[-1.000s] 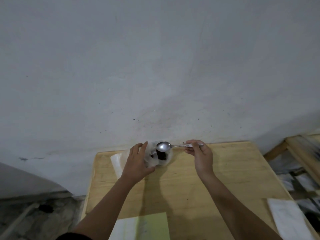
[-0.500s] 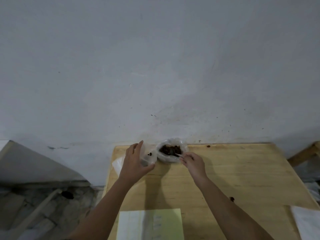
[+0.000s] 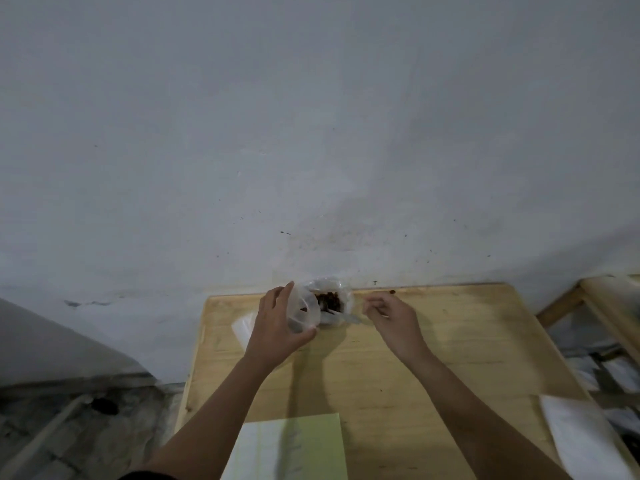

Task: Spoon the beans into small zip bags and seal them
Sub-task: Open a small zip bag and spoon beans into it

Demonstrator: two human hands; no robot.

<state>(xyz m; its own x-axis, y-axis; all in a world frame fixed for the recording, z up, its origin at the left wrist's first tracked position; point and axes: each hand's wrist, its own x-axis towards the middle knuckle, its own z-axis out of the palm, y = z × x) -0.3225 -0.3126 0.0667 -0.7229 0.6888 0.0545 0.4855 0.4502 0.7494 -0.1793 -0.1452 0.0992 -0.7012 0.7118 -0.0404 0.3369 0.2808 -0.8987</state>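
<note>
Left hand (image 3: pixel 277 329): centre of frame, fingers and thumb curled round a zip bag (image 3: pixel 304 315), holding it upright off the table (image 3: pixel 450 344). The mouth looks open, though blur hides the seal strip.

Zip bag contents: one or two dark specks inside. We judge it nearly empty.

Right hand (image 3: pixel 391 318): just right of centre, fingers drawn in narrow, pinching the handle of the spoon (image 3: pixel 341 317). The handle is a grey streak, so we cannot read the exact grip.

Beans (image 3: pixel 329 301): a dark heap in a clear stock bag (image 3: pixel 332 284) at the table's far edge, against the wall and touching the zip bag's right side.

Spoon bowl: seems to be down among the beans, but it is blurred.

Step in hand: by our reading, scooping a load from the stock bag. Nothing is filled or sealed yet.

Next move calls for: lifting the spoon level, a short carry left to the zip bag mouth, then a tilt. The left hand must hold that mouth wide.

Risk: spills, since one stray bean (image 3: pixel 392 291) already lies right of the stock bag.

Spare bags: a pale plastic stack (image 3: pixel 242 327) shows left of the left hand.
</note>
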